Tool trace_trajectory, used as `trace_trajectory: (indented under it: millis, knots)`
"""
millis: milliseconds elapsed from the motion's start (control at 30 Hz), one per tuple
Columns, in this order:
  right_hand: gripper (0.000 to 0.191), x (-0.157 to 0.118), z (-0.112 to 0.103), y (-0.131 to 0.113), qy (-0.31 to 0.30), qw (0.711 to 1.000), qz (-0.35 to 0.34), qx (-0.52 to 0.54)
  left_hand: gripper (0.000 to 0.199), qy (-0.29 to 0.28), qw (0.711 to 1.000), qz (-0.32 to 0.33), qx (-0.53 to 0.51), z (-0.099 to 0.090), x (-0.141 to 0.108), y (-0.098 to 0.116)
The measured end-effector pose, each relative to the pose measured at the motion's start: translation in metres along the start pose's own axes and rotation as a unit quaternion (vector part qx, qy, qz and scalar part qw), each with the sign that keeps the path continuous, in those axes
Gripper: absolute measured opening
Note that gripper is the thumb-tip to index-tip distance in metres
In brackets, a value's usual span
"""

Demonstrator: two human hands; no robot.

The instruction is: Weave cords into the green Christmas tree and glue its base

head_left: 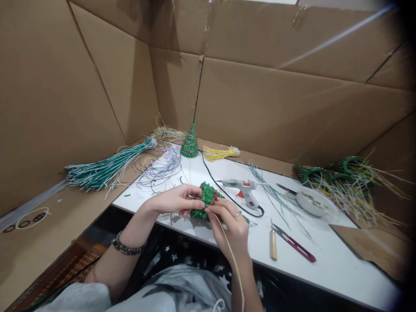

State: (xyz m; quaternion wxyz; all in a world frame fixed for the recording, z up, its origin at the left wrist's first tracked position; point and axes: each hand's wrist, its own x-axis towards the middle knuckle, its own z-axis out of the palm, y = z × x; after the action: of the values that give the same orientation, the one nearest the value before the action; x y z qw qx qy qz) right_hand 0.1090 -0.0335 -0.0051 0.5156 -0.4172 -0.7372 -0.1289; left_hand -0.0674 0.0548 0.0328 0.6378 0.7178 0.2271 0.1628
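Observation:
A green, bumpy ornament (208, 195) with a bit of red on it is held between my two hands near the table's front edge. My left hand (182, 200) grips its left side, thumb on top and fingers curled around behind. On its right, my right hand (229, 220) pinches at the surface with thumb and fingertips. A thin yellow and white wire (234, 260) runs from those fingertips down over the wrist toward my lap. The exact spot where wire and ornament meet is hidden by the fingers.
Around lie a glue gun (245, 190), a wooden-handled awl (273, 245), red-handled snips (299, 247), a white bowl (313, 203), a small green tree (190, 143), teal wires (113, 167), blue-white wires (162, 167) and yellow wires (221, 153). Cardboard walls (260, 99) stand behind.

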Motion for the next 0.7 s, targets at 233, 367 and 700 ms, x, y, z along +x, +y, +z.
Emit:
trace_trajectory:
  millis: [233,367,700]
  knots:
    - [0.014,0.0025,-0.0008,0.0014,0.004,0.999,-0.028,-0.028,0.039,-0.001,1.0,-0.002,-0.001,0.0016,-0.0003,0.0013]
    - [0.016,0.0042,-0.0012,0.0,0.008,0.996,-0.05,-0.068,0.038,-0.002,1.0,-0.004,0.001,0.0019,0.0,-0.0009]
    - [0.012,0.0046,-0.0104,0.0016,-0.052,0.998,-0.009,0.014,0.034,-0.021,1.0,-0.007,0.012,0.0001,-0.0001,-0.0026]
